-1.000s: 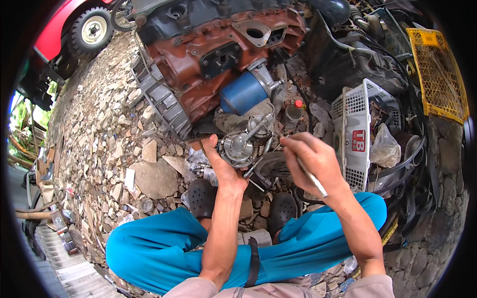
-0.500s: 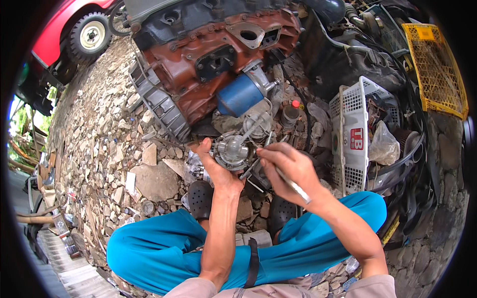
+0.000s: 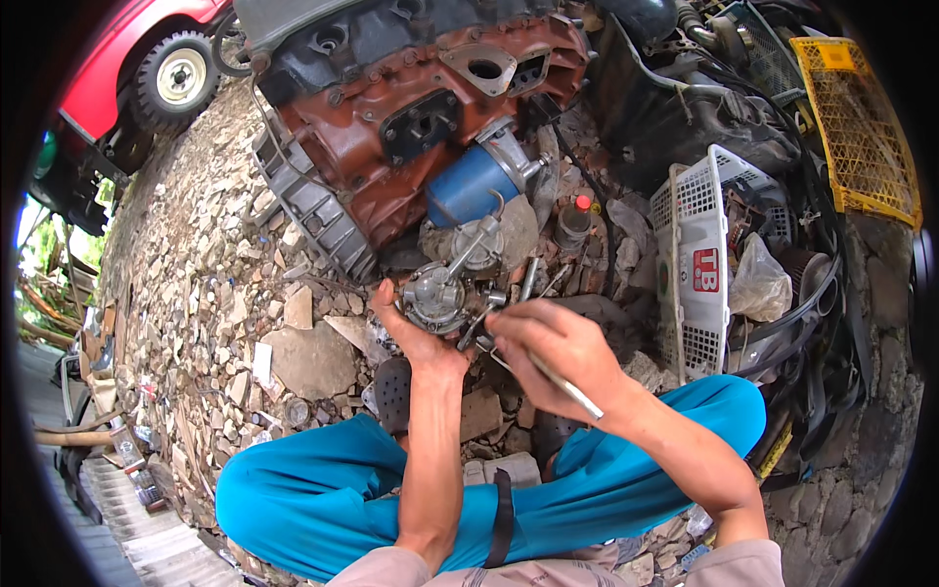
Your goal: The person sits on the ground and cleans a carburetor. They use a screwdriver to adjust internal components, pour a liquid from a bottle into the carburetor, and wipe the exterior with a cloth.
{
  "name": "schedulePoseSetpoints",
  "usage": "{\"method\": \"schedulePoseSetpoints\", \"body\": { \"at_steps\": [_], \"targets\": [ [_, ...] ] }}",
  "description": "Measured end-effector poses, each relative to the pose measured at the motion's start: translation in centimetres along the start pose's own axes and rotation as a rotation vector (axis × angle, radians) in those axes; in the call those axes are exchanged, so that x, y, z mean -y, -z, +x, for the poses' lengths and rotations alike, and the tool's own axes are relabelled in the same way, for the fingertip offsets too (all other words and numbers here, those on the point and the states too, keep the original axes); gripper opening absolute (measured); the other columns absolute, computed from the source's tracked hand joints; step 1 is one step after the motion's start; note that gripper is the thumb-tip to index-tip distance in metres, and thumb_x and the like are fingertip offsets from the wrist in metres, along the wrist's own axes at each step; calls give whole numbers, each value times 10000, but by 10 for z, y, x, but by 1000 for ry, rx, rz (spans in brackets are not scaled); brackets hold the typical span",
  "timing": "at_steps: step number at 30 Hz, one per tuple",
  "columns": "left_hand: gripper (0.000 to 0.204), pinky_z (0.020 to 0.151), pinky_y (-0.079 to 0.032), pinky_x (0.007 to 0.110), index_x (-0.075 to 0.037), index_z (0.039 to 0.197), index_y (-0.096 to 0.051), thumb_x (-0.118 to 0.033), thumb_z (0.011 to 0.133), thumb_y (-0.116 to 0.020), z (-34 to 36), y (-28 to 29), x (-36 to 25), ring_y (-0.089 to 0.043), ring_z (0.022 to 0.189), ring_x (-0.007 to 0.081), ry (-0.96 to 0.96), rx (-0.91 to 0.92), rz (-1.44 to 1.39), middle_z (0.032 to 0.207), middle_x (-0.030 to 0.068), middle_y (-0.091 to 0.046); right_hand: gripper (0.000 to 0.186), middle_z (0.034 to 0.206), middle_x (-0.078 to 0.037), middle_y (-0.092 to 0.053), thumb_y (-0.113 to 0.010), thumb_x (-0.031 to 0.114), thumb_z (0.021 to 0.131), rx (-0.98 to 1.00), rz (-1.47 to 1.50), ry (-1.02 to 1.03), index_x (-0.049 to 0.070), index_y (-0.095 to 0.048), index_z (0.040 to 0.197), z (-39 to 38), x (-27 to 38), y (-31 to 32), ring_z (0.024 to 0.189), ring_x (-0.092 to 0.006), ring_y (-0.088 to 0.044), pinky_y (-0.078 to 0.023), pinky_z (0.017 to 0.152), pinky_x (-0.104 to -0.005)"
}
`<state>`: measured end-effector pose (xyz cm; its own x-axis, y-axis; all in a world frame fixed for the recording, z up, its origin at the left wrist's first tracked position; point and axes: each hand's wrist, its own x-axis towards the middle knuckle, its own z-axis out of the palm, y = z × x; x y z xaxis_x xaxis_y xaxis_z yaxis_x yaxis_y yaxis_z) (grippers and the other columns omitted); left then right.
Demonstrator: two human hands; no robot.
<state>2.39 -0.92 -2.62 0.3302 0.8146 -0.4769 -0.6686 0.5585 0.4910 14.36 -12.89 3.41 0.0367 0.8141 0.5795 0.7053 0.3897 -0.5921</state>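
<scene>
My left hand (image 3: pixel 419 336) is closed around the lower side of a round silver engine part (image 3: pixel 435 298), its thumb up along the left edge. A pipe-like arm reaches from that part toward the upper right, over a second round metal piece (image 3: pixel 479 245). Just to the right, my right hand (image 3: pixel 553 352) grips a slim silver rod-shaped tool (image 3: pixel 575 389), whose lower end juts out below the palm. Its working tip near the fingers is hard to separate from the dark metal pieces there. The tool's exact kind is unclear.
Ahead stands a red-brown engine block (image 3: pixel 362 137) with a blue oil filter (image 3: pixel 472 186). A red-capped bottle (image 3: pixel 575 223) is nearby. At right are a white plastic crate (image 3: pixel 699 254) of parts and a yellow crate (image 3: pixel 861 137). Rubble (image 3: pixel 235 293) covers the ground.
The silver part has shifted slightly left and tilted, with its pipe arm now more visible. My right hand has moved a little left and down, the tool with it.
</scene>
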Motion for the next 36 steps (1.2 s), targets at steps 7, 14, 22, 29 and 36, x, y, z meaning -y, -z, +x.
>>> {"method": "schedulePoseSetpoints", "body": {
  "at_steps": [7,14,22,29,36],
  "targets": [
    [457,737,-525,404,-172,1006,-559,-604,858,-542,5,7,11,-635,880,217,-60,83,-97,935,19,-628,302,963,-173,-650,-675,-55,783,-4,12,-55,-41,-631,1082,-3,-2,-1,836,-338,-675,-570,709,-383],
    [506,708,-530,400,-154,1035,-584,-625,859,-523,4,0,5,-650,847,217,-58,22,-39,946,27,-648,217,897,-151,-652,-664,-55,828,33,96,-90,-17,-658,1041,1,-2,3,746,-307,-672,-555,676,-366],
    [603,728,-549,385,-120,1020,-621,-678,803,-546,0,-6,-2,-670,848,224,-3,53,20,943,50,-688,218,897,-142,-653,-674,-65,819,22,57,-22,-23,-655,1032,9,-21,15,766,-281,-673,-543,650,-351],
    [665,658,-564,392,-73,980,-675,-695,801,-519,-1,-3,-7,-691,761,244,42,44,6,886,63,-709,153,850,-141,-703,-724,13,827,-99,174,-178,-23,-702,974,14,-4,22,703,-239,-690,-542,618,-307],
    [657,637,-567,384,-72,967,-675,-690,796,-531,-20,-22,-5,-692,737,247,90,90,16,881,64,-712,167,859,-116,-704,-775,-18,753,-48,155,-151,1,-650,861,9,-6,8,779,-234,-710,-559,668,-314]
  ]
}}
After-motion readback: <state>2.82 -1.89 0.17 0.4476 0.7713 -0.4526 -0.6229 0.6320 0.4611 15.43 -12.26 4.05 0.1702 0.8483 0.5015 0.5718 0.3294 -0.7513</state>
